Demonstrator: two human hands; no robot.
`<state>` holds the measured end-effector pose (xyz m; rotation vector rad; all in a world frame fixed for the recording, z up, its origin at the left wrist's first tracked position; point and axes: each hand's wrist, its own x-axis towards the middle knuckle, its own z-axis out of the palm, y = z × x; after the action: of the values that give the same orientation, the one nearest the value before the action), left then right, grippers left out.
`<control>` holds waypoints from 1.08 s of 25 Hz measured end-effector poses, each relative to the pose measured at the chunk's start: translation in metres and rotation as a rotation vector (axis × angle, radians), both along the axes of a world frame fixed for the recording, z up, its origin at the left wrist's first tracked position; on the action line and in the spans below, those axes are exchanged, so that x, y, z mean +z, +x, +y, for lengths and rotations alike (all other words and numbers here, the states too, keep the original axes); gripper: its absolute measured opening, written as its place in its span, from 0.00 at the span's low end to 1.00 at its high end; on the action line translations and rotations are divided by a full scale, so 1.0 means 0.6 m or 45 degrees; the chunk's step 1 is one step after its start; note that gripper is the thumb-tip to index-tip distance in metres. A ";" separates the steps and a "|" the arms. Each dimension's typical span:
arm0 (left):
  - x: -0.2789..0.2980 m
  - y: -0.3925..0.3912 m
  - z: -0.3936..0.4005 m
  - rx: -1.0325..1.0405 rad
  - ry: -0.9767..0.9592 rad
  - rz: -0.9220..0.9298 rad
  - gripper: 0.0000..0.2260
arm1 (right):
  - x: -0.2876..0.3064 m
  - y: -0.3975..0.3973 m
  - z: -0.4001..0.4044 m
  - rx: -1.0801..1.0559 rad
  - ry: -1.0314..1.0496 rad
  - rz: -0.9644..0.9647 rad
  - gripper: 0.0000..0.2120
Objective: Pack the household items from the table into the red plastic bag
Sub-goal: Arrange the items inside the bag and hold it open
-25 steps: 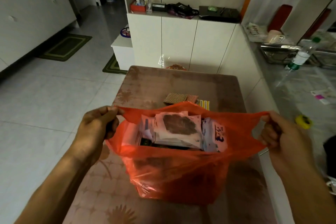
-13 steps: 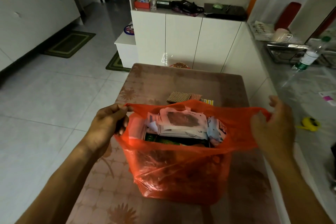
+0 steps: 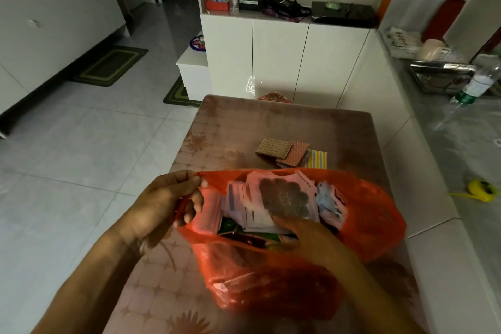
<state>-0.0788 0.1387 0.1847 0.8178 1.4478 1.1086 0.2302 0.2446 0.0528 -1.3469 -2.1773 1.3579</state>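
Hands [image 3: 162, 206] at red bag [image 3: 374, 214] on patterned table [image 3: 244, 122], tiled floor [image 3: 81, 144].

Dim, warm indoor light, pale glare on the white cabinet doors [image 3: 279, 62], wide-angle bending at the edges.

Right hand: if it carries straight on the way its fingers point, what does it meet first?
The right hand points forward into the red plastic bag. First contact is probably the white packet with the dark round print; the fingertips look about on it already, though depth is unclear.

The right hand [image 3: 311, 238] has let go of the bag's [image 3: 271, 285] handle and now apparently presses on the packets [image 3: 282, 198] inside.
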 end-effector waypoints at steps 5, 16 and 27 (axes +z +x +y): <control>-0.018 0.001 0.038 0.021 -0.152 0.141 0.08 | 0.004 -0.082 -0.041 0.318 0.188 -0.731 0.37; -0.130 0.060 0.215 -0.758 0.258 1.804 0.13 | 0.089 -0.108 0.111 -0.102 0.189 -0.204 0.12; -0.248 0.016 0.278 -0.894 0.022 1.763 0.15 | -0.179 -0.213 0.385 0.137 0.443 -1.061 0.25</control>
<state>-0.0692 0.3056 0.0358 2.1098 1.8959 -0.1400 0.1023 0.4753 -0.0546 -1.8712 -2.8330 0.3905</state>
